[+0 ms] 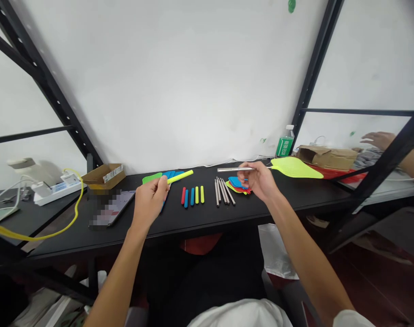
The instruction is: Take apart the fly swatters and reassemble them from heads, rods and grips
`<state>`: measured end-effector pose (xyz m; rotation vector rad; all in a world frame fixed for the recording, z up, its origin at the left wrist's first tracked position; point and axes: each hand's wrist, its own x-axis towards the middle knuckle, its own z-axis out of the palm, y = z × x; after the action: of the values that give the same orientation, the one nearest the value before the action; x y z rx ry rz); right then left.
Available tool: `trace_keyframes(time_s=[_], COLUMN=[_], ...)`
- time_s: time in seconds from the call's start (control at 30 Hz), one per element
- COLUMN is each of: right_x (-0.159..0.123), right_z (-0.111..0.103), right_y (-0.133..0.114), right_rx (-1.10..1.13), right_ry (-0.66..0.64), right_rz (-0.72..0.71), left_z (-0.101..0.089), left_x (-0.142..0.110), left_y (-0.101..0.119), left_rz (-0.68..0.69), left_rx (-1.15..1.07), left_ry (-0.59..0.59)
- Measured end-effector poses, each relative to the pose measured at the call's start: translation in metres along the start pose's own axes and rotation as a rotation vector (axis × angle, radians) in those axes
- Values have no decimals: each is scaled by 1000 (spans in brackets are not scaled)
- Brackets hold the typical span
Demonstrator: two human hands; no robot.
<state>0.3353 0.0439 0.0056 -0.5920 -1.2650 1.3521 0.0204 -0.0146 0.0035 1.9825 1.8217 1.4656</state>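
My left hand [151,200] is closed round a yellow plastic handle tube [180,176], whose free end points up and to the right. In my right hand [259,179] is the metal rod of a yellow fly swatter [297,167]; its mesh head lies to the right and the bare rod end points left toward the tube. Rod and tube are apart. Between my hands, red, blue and yellow handle tubes [192,196] lie in a row, beside several metal rods [224,190]. Swatter heads in blue, red and yellow [237,183] are piled partly behind my right hand.
Green and blue swatter heads [152,178] lie behind my left hand. Leftward are a phone [116,208], a cardboard box [104,177], a power strip [59,190] and a yellow cable [78,204]. A green-labelled bottle [285,141] stands back right. Another person's hand [379,138] is at far right.
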Motion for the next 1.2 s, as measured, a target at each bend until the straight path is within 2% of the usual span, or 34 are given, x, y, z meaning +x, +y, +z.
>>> trace_keyframes(time_s=[0.1,0.17,0.27,0.37,0.47,0.57,0.67,0.83,0.93,1.07,1.2], right_x=[2,4,7,10,14,18,23,29,27,19,11], right_z=[1,3,4,1,-4,-9,-20,-54,-67,-57,-22], right_y=[9,16,25,33,41,49,51,45,38,29,28], right_rx=[-171,-350,-548,-602,-607,-610,-644,-762,-780,-668,-439], right_ry=[15,29,34,13,7,9,45,171,180,114,-40], right_rz=[46,71,110,147,154,159,148,79,38,65,143], left_z=[7,14,26,36,42,44,44,46,48,47,42], left_x=[5,6,5,2,1,0,-1,-2,-3,-4,-2], left_y=[-15,-26,-42,-50,-50,-48,-48,-49,-47,-41,-27], left_rz=[-52,-130,-245,-268,-243,-220,-209,-175,-161,-159,-86], left_rx=[384,545,664,719,731,720,704,687,685,643,414], left_ry=[56,31,-58,-153,-259,-314,-327,-323,-324,-289,-270])
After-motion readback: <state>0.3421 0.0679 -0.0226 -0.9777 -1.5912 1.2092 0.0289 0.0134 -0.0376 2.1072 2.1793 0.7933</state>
